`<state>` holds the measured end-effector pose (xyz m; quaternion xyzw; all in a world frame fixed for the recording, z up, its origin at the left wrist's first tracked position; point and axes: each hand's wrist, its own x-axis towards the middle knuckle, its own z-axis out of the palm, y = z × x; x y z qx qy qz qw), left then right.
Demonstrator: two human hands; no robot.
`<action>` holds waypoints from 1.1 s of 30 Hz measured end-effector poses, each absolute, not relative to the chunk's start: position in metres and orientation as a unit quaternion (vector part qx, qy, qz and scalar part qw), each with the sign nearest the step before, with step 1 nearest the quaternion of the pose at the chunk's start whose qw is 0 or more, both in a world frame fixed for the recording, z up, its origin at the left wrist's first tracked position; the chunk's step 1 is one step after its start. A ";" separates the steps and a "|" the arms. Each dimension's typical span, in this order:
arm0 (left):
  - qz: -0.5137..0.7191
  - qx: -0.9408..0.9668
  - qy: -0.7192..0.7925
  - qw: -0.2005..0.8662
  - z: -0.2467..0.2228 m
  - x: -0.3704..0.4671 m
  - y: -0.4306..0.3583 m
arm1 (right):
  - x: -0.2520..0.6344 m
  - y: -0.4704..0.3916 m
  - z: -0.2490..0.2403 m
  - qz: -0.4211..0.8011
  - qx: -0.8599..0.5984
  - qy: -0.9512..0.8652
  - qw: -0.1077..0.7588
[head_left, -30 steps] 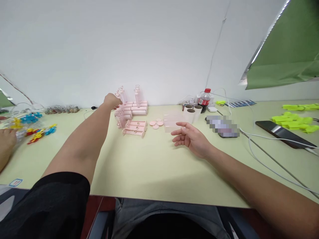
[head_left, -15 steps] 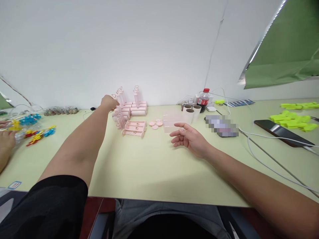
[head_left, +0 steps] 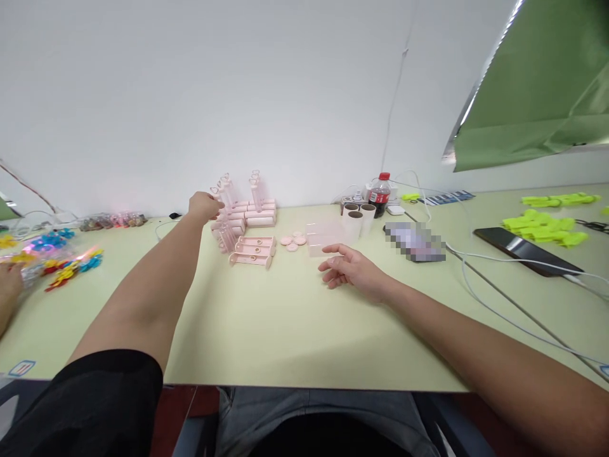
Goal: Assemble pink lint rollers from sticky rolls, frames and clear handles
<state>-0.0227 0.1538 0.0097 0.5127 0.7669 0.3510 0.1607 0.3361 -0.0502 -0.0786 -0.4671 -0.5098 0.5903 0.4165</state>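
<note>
My left hand (head_left: 205, 207) reaches to the back left, its fingers closed at the edge of a group of upright pink tubes with wire loops (head_left: 227, 190); what they hold, if anything, is hidden. Pink cylinders (head_left: 261, 219) lie stacked beside these tubes. In front are pink trays with small rings (head_left: 252, 251), and several pink discs (head_left: 292, 241) lie to their right. Over the table, near clear plastic boxes (head_left: 323, 238), my right hand (head_left: 349, 270) hovers with fingers apart and nothing in it.
White rolls (head_left: 353, 222) and a cola bottle (head_left: 379, 193) stand at the back. Two phones, white cables (head_left: 495, 257) and yellow-green pieces (head_left: 547, 225) lie to the right. At the far left, another person's hand (head_left: 9, 285) is beside colourful pieces (head_left: 76, 270).
The view has shifted slightly. My left hand stays by the pink tubes, and my right hand's fingers have curled a little. Pinkish light now shows on the items at the far left.
</note>
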 end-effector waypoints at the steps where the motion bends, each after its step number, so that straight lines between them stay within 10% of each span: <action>1: 0.349 0.512 0.769 0.159 0.010 -0.021 0.152 | 0.337 -0.049 -0.081 0.590 -0.467 -0.514 0.411; 13: 0.362 0.507 0.762 0.176 0.010 -0.025 0.145 | 0.339 -0.040 -0.089 0.519 -0.477 -0.579 0.410; 22: 0.488 0.581 0.650 -0.037 0.001 0.024 0.067 | 0.384 -0.004 -0.082 0.134 -0.593 -0.654 0.450; 33: 0.040 0.827 0.560 -0.026 -0.044 0.144 0.037 | 0.401 0.016 -0.094 0.073 -0.628 -0.682 0.367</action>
